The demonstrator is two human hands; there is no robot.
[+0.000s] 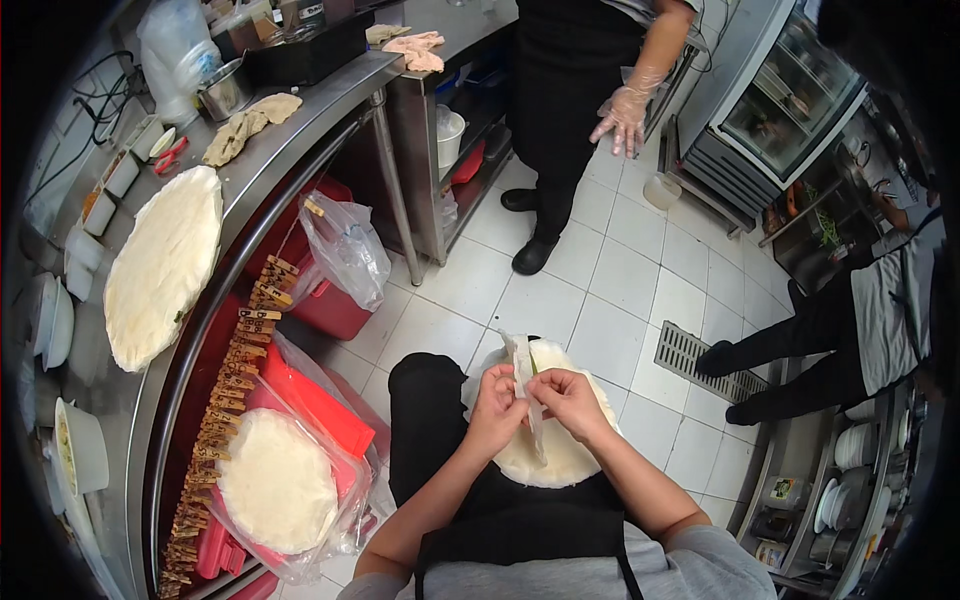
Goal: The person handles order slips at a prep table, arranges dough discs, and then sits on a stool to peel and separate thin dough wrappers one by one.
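Observation:
Both my hands hold a thin, off-white, flexible sheet (520, 351) over my lap, and it stands up as a narrow, wavy strip. My left hand (496, 411) pinches its left side. On the other side, my right hand (568, 401) grips it with thumb and forefinger, close to a thin green strip (534, 365). Beneath my hands lies a round, pale, dough-like disc (551, 471), resting across my black apron; whether it is one piece or a stack of thin sheets I cannot tell.
A larger pale disc (161, 270) lies on the steel counter (259, 169) at left, near red-handled scissors (171, 156). Another disc (277, 480) rests on plastic over red containers. Clothespins (225, 397) line the counter. A gloved co-worker (577, 90) stands ahead; another person (825, 345) is right.

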